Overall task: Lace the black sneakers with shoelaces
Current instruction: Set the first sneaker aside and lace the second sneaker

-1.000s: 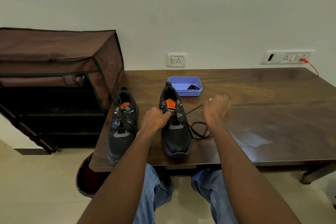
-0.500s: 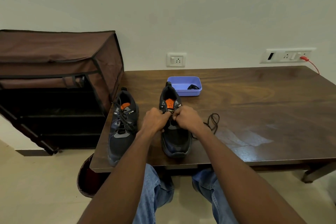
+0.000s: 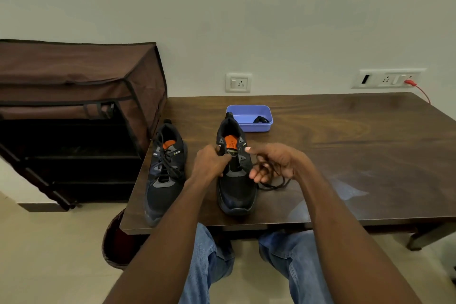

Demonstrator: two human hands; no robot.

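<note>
Arms: both reach forward over the worktop (image 3: 345, 145).
Left hand (image 3: 212, 164): my fingers curl at the right sneaker (image 3: 234, 168)'s eyelets, seemingly pinching the shoelace (image 3: 274, 184).
Right hand (image 3: 274, 164): loosely curled, the shoelace looped through my fingers.
Sneakers: two; the left sneaker (image 3: 165, 170) is laced.
Tray (image 3: 249, 118): one, behind the right sneaker.

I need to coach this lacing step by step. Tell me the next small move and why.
Probably feed the lace end through the next open eyelet. The left sneaker is already laced, while the right sneaker has bare upper eyelets. The left hand holds it at the tongue, and the right hand holds the loose shoelace.
</note>
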